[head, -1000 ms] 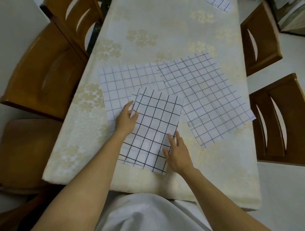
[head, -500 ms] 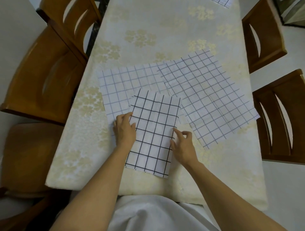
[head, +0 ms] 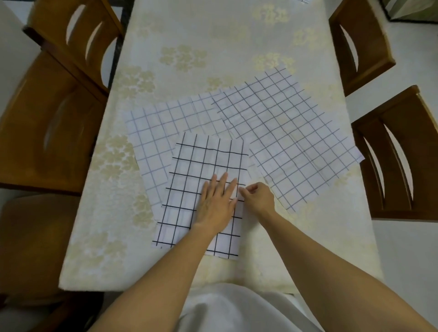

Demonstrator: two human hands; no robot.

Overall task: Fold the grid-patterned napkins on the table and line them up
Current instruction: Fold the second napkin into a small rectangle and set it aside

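Note:
A folded napkin with a bold black grid lies near the table's front edge, on top of a pale-grid napkin spread flat. A second unfolded pale-grid napkin lies at an angle to the right, overlapping the first. My left hand rests flat on the bold-grid napkin with its fingers straight. My right hand is at that napkin's right edge, fingers curled, pinching the edge between thumb and forefinger.
The table wears a cream cloth with a gold flower print. Two wooden chairs stand on the left and two on the right. A corner of another grid napkin peeks in at the far end.
My left hand has slid from the bold-grid napkin's left edge across to its right half and lies flat. My right hand has curled and pinched the right edge.

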